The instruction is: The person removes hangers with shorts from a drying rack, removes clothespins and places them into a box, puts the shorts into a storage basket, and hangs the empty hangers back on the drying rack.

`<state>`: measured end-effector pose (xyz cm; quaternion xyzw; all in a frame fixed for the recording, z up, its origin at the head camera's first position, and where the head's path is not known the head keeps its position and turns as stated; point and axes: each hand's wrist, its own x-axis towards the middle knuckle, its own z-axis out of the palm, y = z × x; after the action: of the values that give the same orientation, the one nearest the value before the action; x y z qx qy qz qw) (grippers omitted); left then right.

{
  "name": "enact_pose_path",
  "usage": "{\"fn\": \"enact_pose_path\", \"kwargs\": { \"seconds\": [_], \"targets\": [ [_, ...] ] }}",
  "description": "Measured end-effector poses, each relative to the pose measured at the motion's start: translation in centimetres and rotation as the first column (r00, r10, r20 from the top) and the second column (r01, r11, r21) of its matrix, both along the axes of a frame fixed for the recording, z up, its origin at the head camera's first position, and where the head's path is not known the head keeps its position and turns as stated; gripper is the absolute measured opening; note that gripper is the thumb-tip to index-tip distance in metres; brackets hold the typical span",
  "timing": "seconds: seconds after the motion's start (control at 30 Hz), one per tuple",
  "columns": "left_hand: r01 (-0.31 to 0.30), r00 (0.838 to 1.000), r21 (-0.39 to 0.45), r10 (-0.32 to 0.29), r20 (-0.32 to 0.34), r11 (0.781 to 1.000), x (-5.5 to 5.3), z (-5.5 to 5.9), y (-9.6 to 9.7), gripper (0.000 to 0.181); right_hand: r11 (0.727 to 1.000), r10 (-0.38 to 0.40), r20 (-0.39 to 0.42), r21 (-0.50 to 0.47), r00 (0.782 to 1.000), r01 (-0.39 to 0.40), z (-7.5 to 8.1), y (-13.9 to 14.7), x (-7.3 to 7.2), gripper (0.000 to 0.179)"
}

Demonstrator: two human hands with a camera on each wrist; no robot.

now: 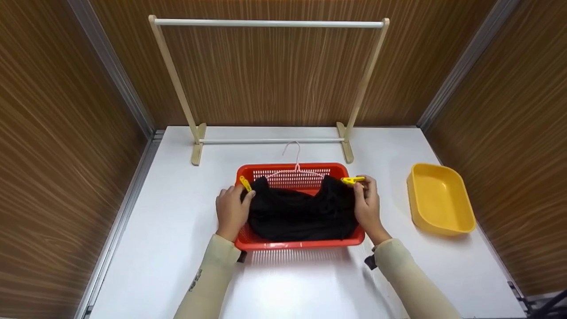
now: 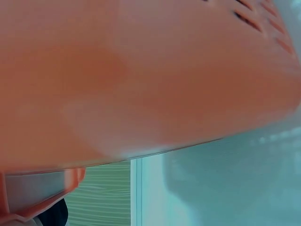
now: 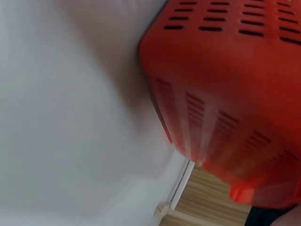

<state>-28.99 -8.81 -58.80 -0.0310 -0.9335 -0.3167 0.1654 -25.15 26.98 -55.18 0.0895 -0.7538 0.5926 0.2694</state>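
Observation:
A black garment [image 1: 301, 217] hangs on a pink hanger [image 1: 297, 167] and lies over the red basket [image 1: 301, 244]. At its left shoulder my left hand [image 1: 232, 210] pinches the cloth between thumb and fingers, right beside a yellow clothespin [image 1: 245, 183]. My right hand [image 1: 367, 206] pinches a second yellow clothespin [image 1: 353, 180], whose tip meets the garment's right shoulder. Both wrist views are mostly filled by the basket's outer wall, orange-red in the left wrist view [image 2: 141, 84] and red with slots in the right [image 3: 211, 70]; the fingers' grip is hidden there.
Behind the basket stands a clothes rack with a white top rail [image 1: 270, 23] and wooden feet [image 1: 198, 146]. A yellow tray [image 1: 443, 199] sits at the right of the white table [image 1: 177, 177]. Wood-patterned panels [image 1: 66, 133] enclose the sides and back.

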Motion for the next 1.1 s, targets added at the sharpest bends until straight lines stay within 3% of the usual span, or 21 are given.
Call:
{"fn": "enact_pose_path", "kwargs": {
  "seconds": [0.17,0.23,0.33,0.43,0.5,0.57,0.63,0.67,0.9,0.97,1.1],
  "targets": [
    [0.003,1.0,0.0,-0.003,-0.007,1.0,-0.1,0.3,-0.1,0.031,0.985,-0.141,-0.047,0.091,0.989,0.144,-1.3,3.9,-1.2,0.026],
    [0.002,1.0,-0.004,-0.002,-0.014,1.0,-0.2,0.3,-0.2,0.032,0.965,-0.226,-0.049,0.125,0.973,0.23,-1.9,6.5,-1.7,0.027],
    [-0.01,1.0,-0.006,0.01,-0.02,1.0,-0.2,0.3,-0.3,0.032,0.925,-0.352,0.014,0.155,0.936,0.346,-1.8,10.3,-1.8,0.027],
    [-0.014,1.0,-0.008,0.014,-0.006,1.0,-0.1,0.3,-0.3,0.032,0.879,-0.47,0.174,0.185,0.865,0.44,-1.1,13.8,-1.3,0.033],
    [-0.009,1.0,-0.008,0.009,0.003,1.0,-0.1,0.3,-0.3,0.033,0.854,-0.52,0.32,0.227,0.792,0.468,-0.8,15.9,-0.8,0.04],
    [0.0,1.0,-0.009,0.0,0.012,1.0,0.0,0.2,-0.2,0.033,0.844,-0.536,0.463,0.283,0.706,0.456,-0.6,17.8,-0.4,0.049],
    [0.003,1.0,-0.01,-0.003,0.015,1.0,0.0,0.2,-0.1,0.033,0.847,-0.53,0.568,0.327,0.63,0.419,-0.4,19.2,-0.1,0.055],
    [0.001,1.0,-0.01,-0.001,0.015,1.0,0.0,0.2,-0.1,0.033,0.85,-0.525,0.601,0.342,0.602,0.4,-0.4,19.8,0.0,0.057],
    [0.001,1.0,-0.011,-0.001,0.021,1.0,0.1,-0.1,0.2,0.033,0.864,-0.503,0.713,0.396,0.488,0.312,0.0,22.4,0.5,0.065],
    [0.002,1.0,-0.009,-0.002,0.017,1.0,0.1,0.0,0.1,0.033,0.861,-0.508,0.723,0.415,0.468,0.293,0.2,22.9,0.5,0.065],
    [-0.009,1.0,-0.011,0.009,0.004,1.0,-0.1,0.1,0.1,0.033,0.858,-0.514,0.726,0.444,0.457,0.259,0.1,23.7,0.4,0.066]
  ]
}}
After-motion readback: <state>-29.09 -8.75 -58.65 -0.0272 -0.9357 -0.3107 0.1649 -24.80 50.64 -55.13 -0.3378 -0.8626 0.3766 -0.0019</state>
